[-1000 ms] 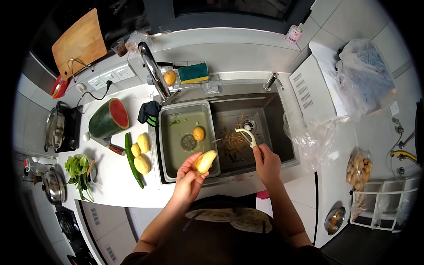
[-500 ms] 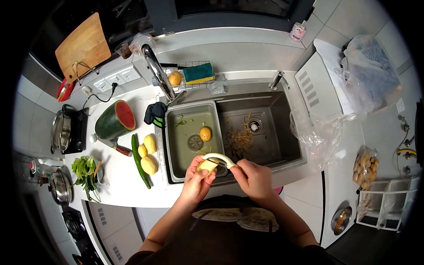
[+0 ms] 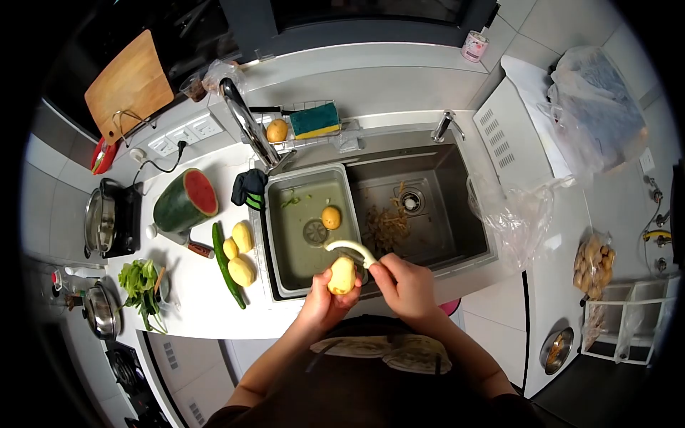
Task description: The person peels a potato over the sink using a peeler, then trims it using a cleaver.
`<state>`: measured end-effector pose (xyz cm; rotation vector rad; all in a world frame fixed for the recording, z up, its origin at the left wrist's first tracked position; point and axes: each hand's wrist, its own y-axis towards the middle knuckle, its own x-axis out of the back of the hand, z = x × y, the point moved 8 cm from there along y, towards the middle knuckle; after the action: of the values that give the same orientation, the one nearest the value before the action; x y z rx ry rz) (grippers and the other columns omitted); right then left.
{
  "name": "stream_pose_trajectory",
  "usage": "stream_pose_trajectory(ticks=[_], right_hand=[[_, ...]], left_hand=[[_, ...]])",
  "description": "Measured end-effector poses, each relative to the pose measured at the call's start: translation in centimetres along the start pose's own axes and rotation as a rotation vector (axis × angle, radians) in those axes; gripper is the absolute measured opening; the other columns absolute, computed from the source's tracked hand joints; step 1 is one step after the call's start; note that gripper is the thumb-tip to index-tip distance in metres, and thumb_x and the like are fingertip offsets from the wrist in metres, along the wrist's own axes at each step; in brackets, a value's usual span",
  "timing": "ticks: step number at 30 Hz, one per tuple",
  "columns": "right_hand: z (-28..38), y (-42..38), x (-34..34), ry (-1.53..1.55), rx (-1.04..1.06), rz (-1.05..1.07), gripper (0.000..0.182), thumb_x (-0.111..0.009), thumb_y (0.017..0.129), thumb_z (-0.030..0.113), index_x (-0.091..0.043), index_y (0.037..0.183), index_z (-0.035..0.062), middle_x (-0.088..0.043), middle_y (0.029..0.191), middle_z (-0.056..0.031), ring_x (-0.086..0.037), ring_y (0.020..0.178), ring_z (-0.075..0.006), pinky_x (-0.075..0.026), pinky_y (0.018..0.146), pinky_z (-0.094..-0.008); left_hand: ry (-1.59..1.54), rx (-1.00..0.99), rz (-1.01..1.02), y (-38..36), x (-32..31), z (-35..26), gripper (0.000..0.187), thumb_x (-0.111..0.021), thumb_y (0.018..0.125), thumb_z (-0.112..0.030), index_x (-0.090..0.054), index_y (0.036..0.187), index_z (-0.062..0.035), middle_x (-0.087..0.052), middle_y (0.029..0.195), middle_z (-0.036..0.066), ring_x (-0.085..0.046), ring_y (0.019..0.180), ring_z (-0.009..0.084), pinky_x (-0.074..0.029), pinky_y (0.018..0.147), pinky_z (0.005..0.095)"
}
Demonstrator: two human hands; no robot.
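My left hand is closed around a mostly peeled potato over the front rim of the sink. In my right hand is a white, curved peeler, its head just above the potato and apart from it. An unpeeled potato sits in the water of the left basin, among green scraps. Brown peelings lie in the right basin near the drain. Three peeled potatoes rest on the counter at the left, beside a long cucumber.
A cut watermelon and a wooden-handled knife lie on the left counter, with leafy greens nearer me. The faucet rises behind the left basin. A wire rack at the back holds a sponge and a potato.
The potato has turned upright in my left hand, showing its peeled side. The peeler has lifted off it and stands apart.
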<state>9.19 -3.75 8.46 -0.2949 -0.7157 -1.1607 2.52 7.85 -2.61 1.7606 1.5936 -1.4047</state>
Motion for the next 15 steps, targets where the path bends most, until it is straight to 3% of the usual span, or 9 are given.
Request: stream_pose_trajectory(ticks=[2,5,8,10,11,15], right_hand=[[-2.5,0.3,-0.1,-0.138,-0.05,-0.013,0.028,-0.06,0.092,0.029,-0.055,0.075,0.0075,-0.059,0.061,-0.0115,-0.057,0.053,-0.0336,-0.042,0.048,-0.0414],[-4.9,0.3,-0.1,-0.111,-0.165,0.058,0.022,-0.061,0.092,0.023,-0.059,0.081,0.0035,-0.056,0.06,-0.0142,-0.056,0.052,-0.0325,-0.039,0.047,-0.0379],[-2.3,0.0,0.8,0.129,-0.181,0.048,0.019,-0.062,0.091,0.018,-0.059,0.083,0.0018,-0.056,0.061,-0.0149,-0.057,0.053,-0.031,-0.04,0.048,-0.0364],[-0.4,-0.1,0.7,0.164,-0.057,0.067,0.015,-0.063,0.089,0.014,-0.06,0.083,0.0013,-0.057,0.063,-0.015,-0.057,0.053,-0.0293,-0.041,0.049,-0.0347],[0.2,-0.2,0.6,0.111,0.053,0.048,0.019,-0.064,0.089,0.022,-0.058,0.081,0.006,-0.06,0.066,-0.011,-0.059,0.056,-0.031,-0.044,0.049,-0.0389],[1.2,-0.5,0.3,0.054,0.168,0.028,0.019,-0.067,0.087,0.022,-0.057,0.079,0.0077,-0.06,0.065,-0.0092,-0.059,0.053,-0.0289,-0.043,0.045,-0.0373]], left_hand=[[0.02,-0.036,0.037,-0.5,-1.4,-0.6,0.051,-0.047,0.089,-0.054,-0.051,0.109,-0.0068,-0.056,0.088,0.007,-0.038,0.058,0.0116,-0.028,0.049,0.024],[-0.003,-0.019,0.04,-0.4,-1.8,-0.6,0.051,-0.047,0.09,-0.054,-0.052,0.108,-0.0076,-0.056,0.089,0.006,-0.039,0.058,0.0116,-0.029,0.048,0.0228],[-0.053,0.003,-0.05,0.0,-1.1,-0.1,0.049,-0.044,0.092,-0.053,-0.053,0.108,-0.0071,-0.056,0.09,0.006,-0.04,0.059,0.0115,-0.028,0.047,0.021],[-0.081,0.013,-0.103,0.5,-0.8,0.0,0.049,-0.042,0.094,-0.053,-0.054,0.107,-0.0067,-0.056,0.09,0.005,-0.041,0.059,0.0114,-0.027,0.046,0.0198],[-0.084,0.052,-0.148,0.6,-0.5,0.3,0.049,-0.039,0.095,-0.052,-0.055,0.105,-0.0062,-0.055,0.086,0.004,-0.041,0.058,0.0107,-0.027,0.045,0.0195],[-0.095,0.104,-0.178,0.0,-0.6,0.6,0.053,-0.034,0.098,-0.052,-0.057,0.1,-0.0051,-0.053,0.074,0.002,-0.038,0.054,0.008,-0.027,0.043,0.0202]])
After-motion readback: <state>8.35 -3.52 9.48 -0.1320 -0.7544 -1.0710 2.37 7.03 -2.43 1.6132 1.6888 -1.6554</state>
